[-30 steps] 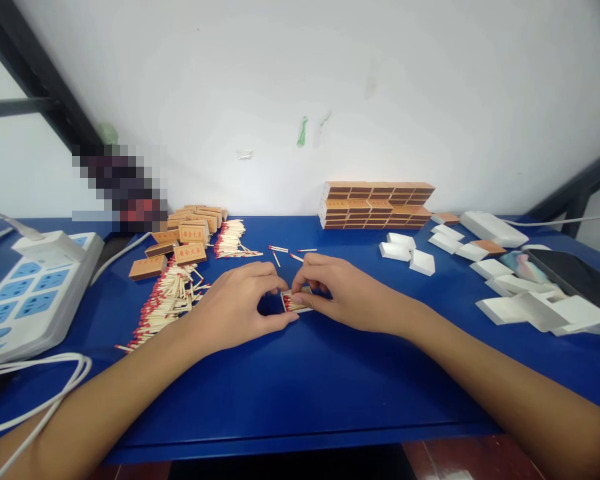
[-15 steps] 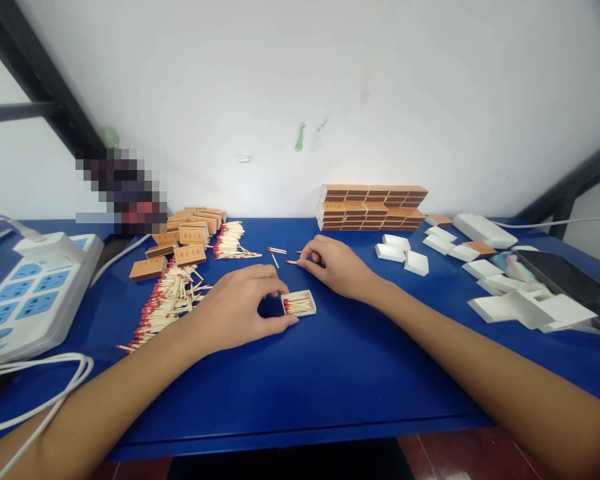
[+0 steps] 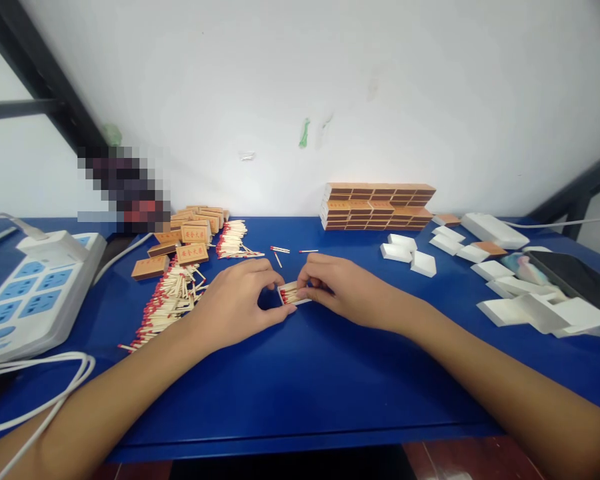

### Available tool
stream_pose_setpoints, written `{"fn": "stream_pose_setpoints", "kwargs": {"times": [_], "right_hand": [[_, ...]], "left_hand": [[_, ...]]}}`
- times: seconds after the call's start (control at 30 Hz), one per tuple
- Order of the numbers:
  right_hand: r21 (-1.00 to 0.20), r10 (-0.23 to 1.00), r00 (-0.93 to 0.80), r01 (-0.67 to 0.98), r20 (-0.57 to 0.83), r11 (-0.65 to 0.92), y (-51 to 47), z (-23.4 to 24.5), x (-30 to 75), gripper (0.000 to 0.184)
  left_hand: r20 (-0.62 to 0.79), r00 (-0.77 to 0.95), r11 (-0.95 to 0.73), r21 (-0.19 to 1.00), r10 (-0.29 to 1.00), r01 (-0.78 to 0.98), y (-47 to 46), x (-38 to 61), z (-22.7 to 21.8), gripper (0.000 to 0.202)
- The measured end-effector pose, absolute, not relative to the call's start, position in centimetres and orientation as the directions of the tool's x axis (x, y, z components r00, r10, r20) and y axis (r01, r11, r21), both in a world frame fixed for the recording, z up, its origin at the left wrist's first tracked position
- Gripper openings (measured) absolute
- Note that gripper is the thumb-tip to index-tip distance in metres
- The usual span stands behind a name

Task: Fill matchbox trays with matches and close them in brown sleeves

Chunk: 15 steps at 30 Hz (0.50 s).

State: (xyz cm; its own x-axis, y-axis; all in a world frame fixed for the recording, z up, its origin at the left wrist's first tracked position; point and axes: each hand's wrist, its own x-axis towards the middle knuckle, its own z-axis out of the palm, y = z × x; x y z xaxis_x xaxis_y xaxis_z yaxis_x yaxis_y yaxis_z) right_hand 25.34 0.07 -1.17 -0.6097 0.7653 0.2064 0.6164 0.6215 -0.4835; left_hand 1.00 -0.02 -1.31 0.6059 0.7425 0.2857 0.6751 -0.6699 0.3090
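A small white matchbox tray (image 3: 291, 293) holding red-tipped matches lies on the blue table (image 3: 300, 393) in front of me. My left hand (image 3: 235, 303) curls around the tray's left end, thumb and fingers pinching it. My right hand (image 3: 337, 287) is closed at the tray's right end, fingertips pressed on the matches inside. A few loose matches (image 3: 280, 252) lie just beyond the hands. A heap of loose matches (image 3: 167, 303) spreads to the left of my left hand.
Printed orange matchbox sleeves (image 3: 190, 237) pile at the back left beside a second bundle of matches (image 3: 230, 239). A stacked block of matchboxes (image 3: 375, 205) stands against the wall. White empty trays (image 3: 510, 287) scatter right, near a dark phone (image 3: 575, 280). A power strip (image 3: 35, 287) and cables (image 3: 40, 393) sit left.
My right hand, which had reached out to a loose match beyond the tray, has come back to the tray's right end. That match is gone from the table. My left hand stayed put.
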Motion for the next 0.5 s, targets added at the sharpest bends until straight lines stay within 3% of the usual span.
{"fn": "stream_pose_setpoints", "kwargs": {"times": [0.1,0.23,0.37,0.5], "right_hand": [[-0.511,0.802,-0.531,0.626,0.273,0.589,1.1,-1.8,25.7,0.014],[-0.421,0.854,-0.325,0.763,0.406,0.491,4.2,-3.2,27.5,0.013],[-0.381,0.868,-0.357,0.791,0.346,0.478,5.8,-3.9,28.1,0.012],[-0.427,0.916,-0.282,0.818,0.284,0.384,5.0,-3.5,26.5,0.015]], "left_hand": [[0.283,0.624,-0.685,0.319,0.728,0.655,-0.1,1.0,-1.4,0.026],[0.273,0.665,-0.715,0.353,0.695,0.603,-0.2,1.0,-1.4,0.027],[0.270,0.673,-0.721,0.359,0.689,0.593,-0.2,1.1,-1.3,0.028],[0.249,0.680,-0.717,0.367,0.689,0.592,-0.3,1.1,-1.3,0.029]]}}
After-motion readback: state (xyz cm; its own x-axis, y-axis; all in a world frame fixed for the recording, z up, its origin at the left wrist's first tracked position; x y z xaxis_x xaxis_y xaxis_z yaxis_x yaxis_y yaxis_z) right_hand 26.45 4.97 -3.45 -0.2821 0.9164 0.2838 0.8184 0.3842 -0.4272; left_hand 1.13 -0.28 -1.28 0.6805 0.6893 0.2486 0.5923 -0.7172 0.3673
